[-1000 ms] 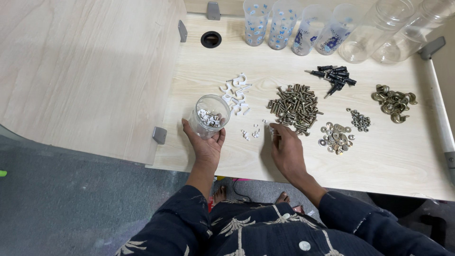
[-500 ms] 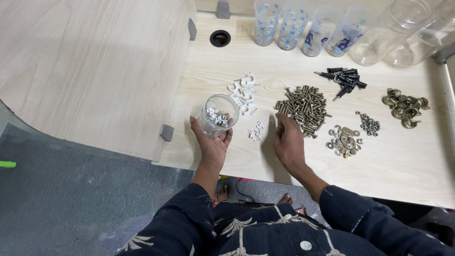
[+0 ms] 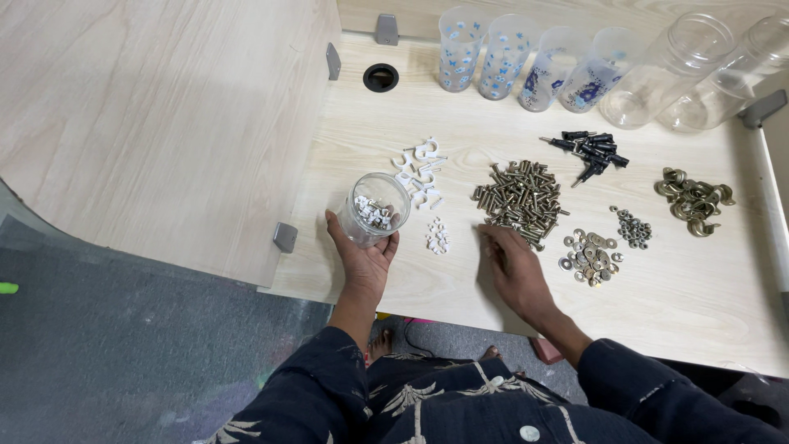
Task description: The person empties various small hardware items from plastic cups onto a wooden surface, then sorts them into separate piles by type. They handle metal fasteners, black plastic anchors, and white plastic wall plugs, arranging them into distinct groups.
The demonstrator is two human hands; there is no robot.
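My left hand (image 3: 363, 256) grips a clear plastic cup (image 3: 375, 208) that stands on the light wooden table (image 3: 657, 312) and holds several small white pieces. A small cluster of white pieces (image 3: 438, 236) lies just right of the cup, and a larger group of white cable clips (image 3: 419, 173) lies behind it. My right hand (image 3: 514, 267) rests palm down on the table, fingers apart, holding nothing, just in front of a heap of brass screws (image 3: 518, 193).
Silver washers (image 3: 589, 252), small nuts (image 3: 634, 228), black screws (image 3: 588, 149) and brass hooks (image 3: 694, 197) lie in separate piles to the right. Several patterned cups (image 3: 460, 48) and clear jars (image 3: 678, 66) line the far edge. A round cable hole (image 3: 380, 77) sits at back left.
My right hand has slid a little to the right along the table, toward the washers. My left hand keeps hold of the cup in the same spot.
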